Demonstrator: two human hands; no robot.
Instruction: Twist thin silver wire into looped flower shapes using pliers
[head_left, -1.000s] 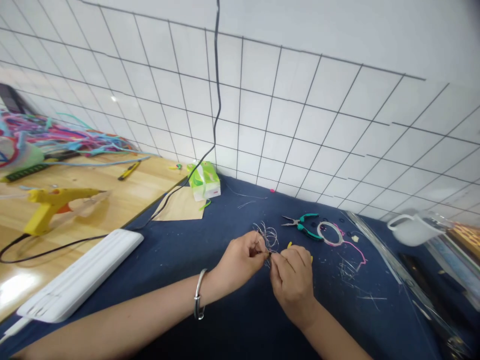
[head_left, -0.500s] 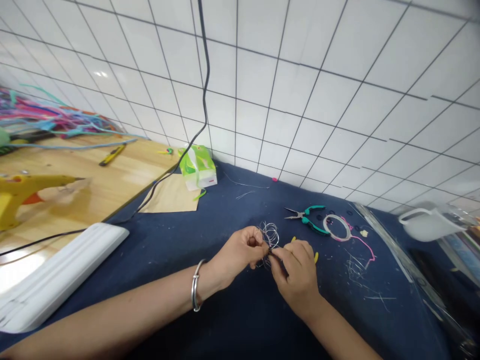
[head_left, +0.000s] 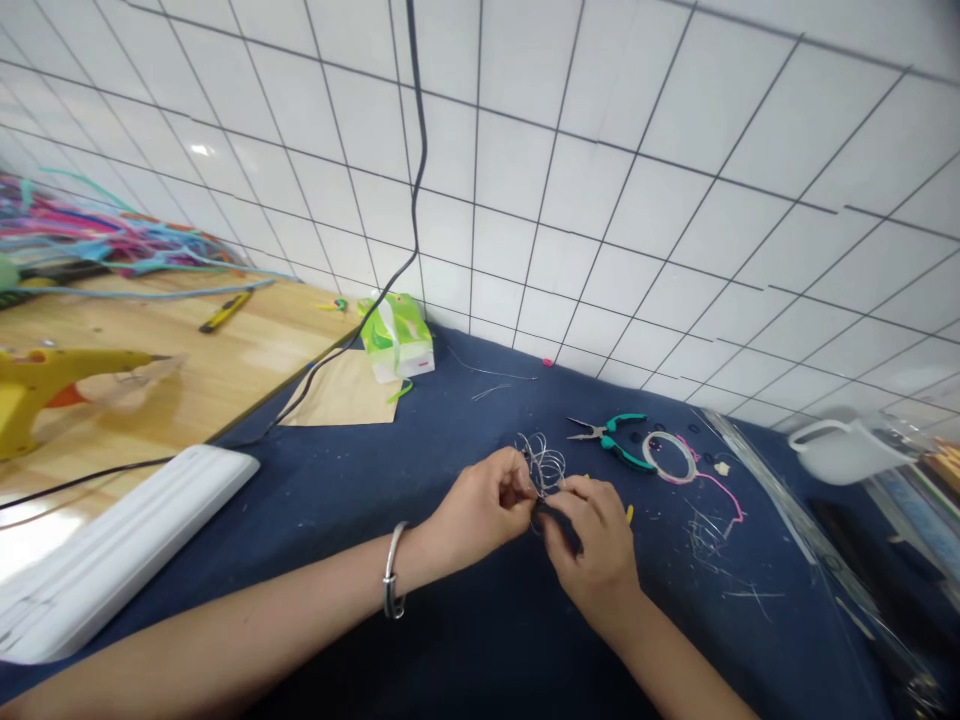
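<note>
Thin silvery wire bent into several loops (head_left: 547, 465) rises between my hands over the dark blue cloth. My left hand (head_left: 491, 500), with a silver bangle at its wrist, pinches the wire from the left, fingers closed. From the right, my right hand (head_left: 596, 530) has thumb and fingertips closed on the lower part of the wire, close to the left fingertips. The exact gripping point is partly hidden by the fingers. Just beyond my right hand lie needle-nose pliers (head_left: 611, 440) with green handles, jaws apart. A bit of yellow (head_left: 629, 514) shows behind my right hand.
Right of the pliers lie a pale ring (head_left: 670, 457), a pink cord (head_left: 724, 490) and wire scraps (head_left: 705, 535). A white mug (head_left: 847, 450) stands farther right. At left are a tissue pack (head_left: 397, 335), a white power strip (head_left: 135, 550), a yellow glue gun (head_left: 60, 385) and a black cable (head_left: 416, 190).
The wire loops stand more spread out and visible above my hands. My right fingers have shifted slightly at the wire; both hands stay close together. The view has moved a little.
</note>
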